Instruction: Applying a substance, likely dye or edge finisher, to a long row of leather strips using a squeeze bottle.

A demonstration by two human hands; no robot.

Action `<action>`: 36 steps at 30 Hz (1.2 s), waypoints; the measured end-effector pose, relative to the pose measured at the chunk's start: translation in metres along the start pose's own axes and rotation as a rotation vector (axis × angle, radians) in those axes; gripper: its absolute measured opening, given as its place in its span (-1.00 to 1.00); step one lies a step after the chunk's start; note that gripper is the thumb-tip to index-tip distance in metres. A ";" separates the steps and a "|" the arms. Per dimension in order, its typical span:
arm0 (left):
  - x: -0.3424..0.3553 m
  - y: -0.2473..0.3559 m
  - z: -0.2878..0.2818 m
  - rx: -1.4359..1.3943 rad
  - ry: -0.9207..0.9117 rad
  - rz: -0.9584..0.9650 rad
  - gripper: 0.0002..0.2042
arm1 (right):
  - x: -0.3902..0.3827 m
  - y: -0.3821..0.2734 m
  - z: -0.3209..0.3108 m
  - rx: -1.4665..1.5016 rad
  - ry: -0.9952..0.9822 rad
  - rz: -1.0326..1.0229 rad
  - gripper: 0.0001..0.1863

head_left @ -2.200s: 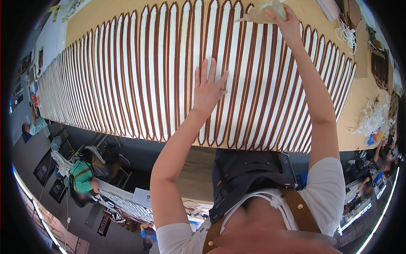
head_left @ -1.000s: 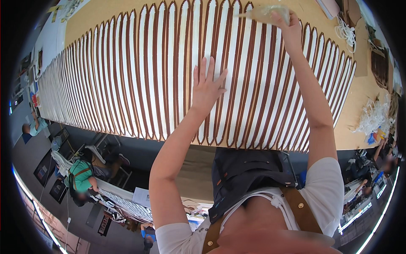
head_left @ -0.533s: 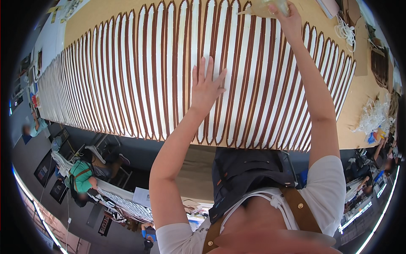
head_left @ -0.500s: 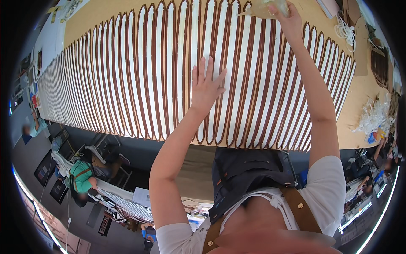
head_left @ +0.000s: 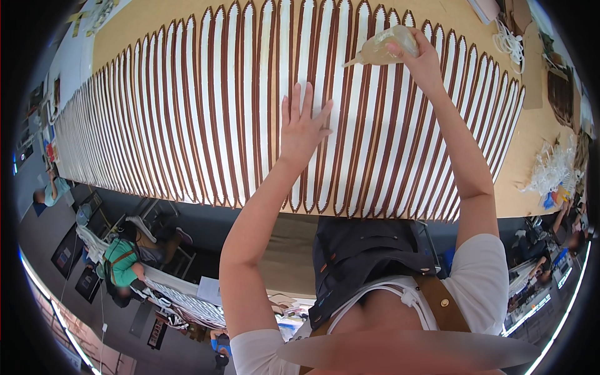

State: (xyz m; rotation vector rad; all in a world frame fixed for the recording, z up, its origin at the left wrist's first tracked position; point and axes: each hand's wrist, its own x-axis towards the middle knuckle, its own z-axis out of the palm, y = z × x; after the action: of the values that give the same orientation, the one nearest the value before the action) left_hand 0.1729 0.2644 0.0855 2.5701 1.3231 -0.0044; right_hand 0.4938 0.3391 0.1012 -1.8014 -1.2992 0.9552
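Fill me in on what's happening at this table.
Someone's right hand holds a translucent plastic squeeze bottle, nozzle pointing left, over long white strips with brown edges. The left hand lies spread on them. They're lined up side by side across the tan tabletop.

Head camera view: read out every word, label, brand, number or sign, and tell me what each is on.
No text is clear enough to quote.
Squeeze bottle in the right hand: no readable lettering.
White strips with brown edges: none visible.
Small orange tag on the apron: too small.
Pale sheet in the background: too small to tell.
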 end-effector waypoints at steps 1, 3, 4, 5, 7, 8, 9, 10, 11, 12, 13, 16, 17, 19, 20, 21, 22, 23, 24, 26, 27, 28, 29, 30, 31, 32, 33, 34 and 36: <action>0.000 0.000 0.000 0.003 -0.004 -0.001 -0.28 | -0.003 0.001 0.001 0.015 -0.019 0.004 -0.22; 0.000 0.000 0.000 0.004 -0.004 0.002 -0.27 | -0.003 0.010 0.000 0.036 0.007 -0.030 -0.21; 0.000 0.000 0.000 0.006 -0.003 0.004 -0.27 | -0.002 0.014 -0.001 0.057 0.031 -0.064 -0.21; 0.000 0.000 0.000 0.006 -0.004 0.003 -0.27 | 0.001 0.010 0.000 0.058 0.030 -0.064 -0.21; -0.001 -0.001 0.001 0.015 -0.005 0.006 -0.27 | 0.007 0.001 0.002 0.166 0.205 -0.092 -0.32; 0.000 0.000 0.001 0.015 -0.005 0.008 -0.27 | 0.011 0.004 0.001 0.166 0.207 -0.092 -0.32; 0.001 0.000 0.001 0.020 -0.010 0.008 -0.27 | 0.017 0.008 0.000 0.092 0.234 -0.097 -0.31; 0.001 0.000 0.000 0.024 -0.014 0.008 -0.28 | 0.022 0.012 -0.001 0.018 0.261 -0.101 -0.30; 0.001 0.001 0.000 0.024 -0.014 0.010 -0.28 | 0.024 0.014 0.000 0.018 0.263 -0.101 -0.30; 0.002 0.001 0.000 0.020 -0.014 0.011 -0.28 | 0.024 0.016 0.000 0.026 0.246 -0.102 -0.29; 0.002 0.001 -0.001 0.016 -0.014 0.012 -0.29 | 0.025 0.018 0.000 0.033 0.229 -0.103 -0.27; 0.000 -0.001 -0.001 0.017 -0.019 0.006 -0.29 | 0.009 0.000 0.002 0.051 0.114 -0.053 -0.25; 0.001 0.000 -0.002 0.017 -0.017 0.008 -0.29 | 0.008 0.002 0.000 0.050 0.116 -0.054 -0.25; 0.003 0.001 -0.003 0.013 -0.026 0.019 -0.28 | 0.006 0.010 -0.005 0.114 -0.057 0.018 -0.21; 0.004 0.001 -0.003 0.013 -0.024 0.020 -0.28 | 0.007 0.015 -0.010 0.114 -0.056 0.017 -0.21; 0.005 0.002 -0.003 -0.014 -0.013 0.027 -0.28 | 0.010 0.019 -0.015 0.322 -0.089 0.111 -0.21; 0.006 0.002 -0.003 -0.042 -0.002 0.035 -0.28 | 0.014 0.023 -0.017 0.530 -0.123 0.206 -0.20; 0.008 0.004 -0.004 -0.041 -0.003 0.034 -0.28 | 0.017 0.019 -0.018 0.532 -0.124 0.206 -0.20; 0.009 0.007 -0.005 -0.015 -0.028 0.033 -0.28 | 0.023 0.013 -0.021 0.802 -0.048 0.149 -0.29; 0.013 0.015 -0.005 0.011 -0.051 0.036 -0.28 | 0.035 0.015 -0.027 1.070 0.034 0.087 -0.37; 0.016 0.020 -0.005 0.018 -0.028 0.064 -0.27 | 0.047 0.023 -0.036 0.887 0.100 0.033 -0.40; 0.018 0.025 -0.004 0.025 -0.004 0.092 -0.27 | 0.054 0.031 -0.043 0.702 0.163 -0.020 -0.43; 0.018 0.027 -0.001 0.026 -0.004 0.092 -0.27 | 0.055 0.029 -0.042 0.703 0.163 -0.020 -0.43; 0.018 0.029 0.003 0.028 -0.024 0.099 -0.26 | 0.056 0.027 -0.039 0.512 0.254 -0.037 -0.38; 0.017 0.030 0.006 0.029 -0.044 0.107 -0.25 | 0.058 0.025 -0.035 0.320 0.342 -0.054 -0.31; 0.017 0.031 0.006 0.030 -0.045 0.108 -0.25 | 0.060 0.023 -0.033 0.124 0.428 -0.069 -0.24; 0.018 0.032 0.006 0.044 -0.047 0.101 -0.25 | 0.062 0.021 -0.032 0.124 0.429 -0.068 -0.24; 0.018 0.033 0.006 0.059 -0.050 0.093 -0.25 | 0.064 0.019 -0.030 0.107 0.405 -0.067 -0.25; 0.019 0.034 0.005 0.056 -0.051 0.093 -0.26 | 0.068 0.021 -0.031 0.089 0.383 -0.065 -0.26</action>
State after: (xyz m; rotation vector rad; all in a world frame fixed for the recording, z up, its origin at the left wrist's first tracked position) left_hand 0.2121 0.2600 0.0858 2.6569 1.2012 -0.0898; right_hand 0.5448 0.3951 0.0866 -1.7556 -1.0497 0.5856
